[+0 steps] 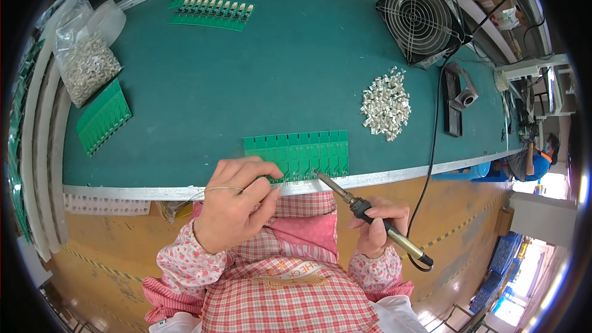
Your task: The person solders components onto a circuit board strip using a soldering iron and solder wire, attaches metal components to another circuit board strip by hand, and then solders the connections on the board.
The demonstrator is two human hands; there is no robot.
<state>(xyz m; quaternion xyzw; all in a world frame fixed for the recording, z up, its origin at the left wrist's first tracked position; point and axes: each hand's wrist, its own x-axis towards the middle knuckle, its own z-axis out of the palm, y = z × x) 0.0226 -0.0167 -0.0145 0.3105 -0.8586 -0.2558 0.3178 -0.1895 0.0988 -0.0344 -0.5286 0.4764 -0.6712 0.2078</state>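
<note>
A green circuit board panel [297,153] lies flat at the near edge of the table, split into several strips by slots along its far side. My right hand [383,225] is closed around a soldering iron [401,238], slanted so that its tip meets the board's near part, right of centre. Over the board's near left corner is my left hand [237,206], fingers curled and pinched on a thin solder wire [222,188]. The wire trails off to the left across the hand. Its working end by the fingertips is too small to make out.
Small white components form a pile [386,105] right of the board. Beyond stands a black fan [419,15]; an iron stand [462,95] and a cable [435,129] lie to the right. At left are a bag of components [91,68] and another panel [103,116]. Populated boards [213,13] lie far back.
</note>
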